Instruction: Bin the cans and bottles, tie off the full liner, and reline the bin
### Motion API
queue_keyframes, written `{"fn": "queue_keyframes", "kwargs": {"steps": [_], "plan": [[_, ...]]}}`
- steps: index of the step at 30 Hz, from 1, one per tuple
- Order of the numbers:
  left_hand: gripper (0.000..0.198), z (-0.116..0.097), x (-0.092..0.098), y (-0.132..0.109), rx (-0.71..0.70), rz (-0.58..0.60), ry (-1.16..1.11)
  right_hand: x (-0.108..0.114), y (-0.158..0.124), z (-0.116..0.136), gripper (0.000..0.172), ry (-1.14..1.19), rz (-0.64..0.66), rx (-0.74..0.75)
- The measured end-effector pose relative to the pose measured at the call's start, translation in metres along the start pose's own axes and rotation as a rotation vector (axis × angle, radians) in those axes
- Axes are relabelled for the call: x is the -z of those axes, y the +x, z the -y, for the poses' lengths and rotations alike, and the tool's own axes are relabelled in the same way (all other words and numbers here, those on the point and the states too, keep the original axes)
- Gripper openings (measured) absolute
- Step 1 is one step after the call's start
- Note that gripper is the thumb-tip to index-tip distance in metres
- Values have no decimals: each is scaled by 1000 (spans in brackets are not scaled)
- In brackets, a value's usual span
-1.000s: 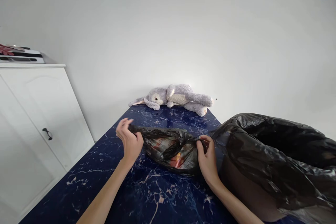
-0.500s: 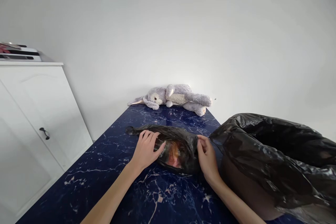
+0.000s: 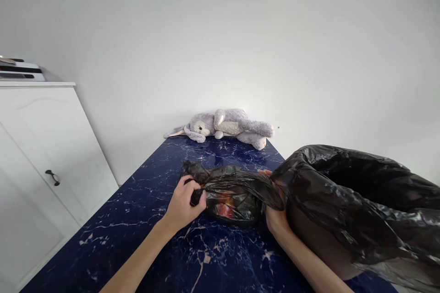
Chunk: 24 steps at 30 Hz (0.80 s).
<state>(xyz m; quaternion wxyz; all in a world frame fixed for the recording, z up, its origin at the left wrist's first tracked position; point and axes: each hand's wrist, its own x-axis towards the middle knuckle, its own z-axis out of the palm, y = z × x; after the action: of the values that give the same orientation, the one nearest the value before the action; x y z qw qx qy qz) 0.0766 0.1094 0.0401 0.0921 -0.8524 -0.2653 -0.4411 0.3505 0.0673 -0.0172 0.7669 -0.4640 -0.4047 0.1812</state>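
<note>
A small black plastic bag [image 3: 233,192] with something reddish-orange showing through it lies on the dark blue marbled table [image 3: 144,238]. My left hand [image 3: 182,203] is closed around the bag's gathered left end. My right hand [image 3: 275,217] holds the bag's right side, its fingers partly hidden under a fold of the plastic. A large black bin bag [image 3: 357,210], open and bulging, sits right beside my right hand.
A grey plush rabbit [image 3: 223,126] lies along the far edge of the table against the white wall. A white cabinet [image 3: 37,146] with a dark handle stands to the left, with flat items stacked on top.
My left hand went from pulling the bag's end out to the left, to resting flat on the bag, to gripping its bunched left end. The bag is now more bundled.
</note>
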Motion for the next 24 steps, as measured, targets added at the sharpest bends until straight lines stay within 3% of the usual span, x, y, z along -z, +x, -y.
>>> {"fn": "queue_keyframes", "kwargs": {"steps": [3, 7, 13, 18, 22, 24], "plan": [[8, -8, 10, -15, -127, 72, -1, -1, -3, 27, 38, 13, 6, 21], [22, -11, 25, -34, -280, 173, 31, -1, -16, 69, 39, -42, 84, 52], [33, -12, 36, -41, -178, 266, 181, 9, -31, 110, 30, -338, 303, 168], [19, -18, 29, -39, -50, 413, 174, -1, -38, 140, 36, -371, 604, 492], [7, -27, 24, -39, -44, 516, 138, -20, -31, 144, 39, -513, 1011, 532], [13, -27, 25, -38, 4, 534, 185, -26, -25, 132, 33, -716, 1094, 566]]}}
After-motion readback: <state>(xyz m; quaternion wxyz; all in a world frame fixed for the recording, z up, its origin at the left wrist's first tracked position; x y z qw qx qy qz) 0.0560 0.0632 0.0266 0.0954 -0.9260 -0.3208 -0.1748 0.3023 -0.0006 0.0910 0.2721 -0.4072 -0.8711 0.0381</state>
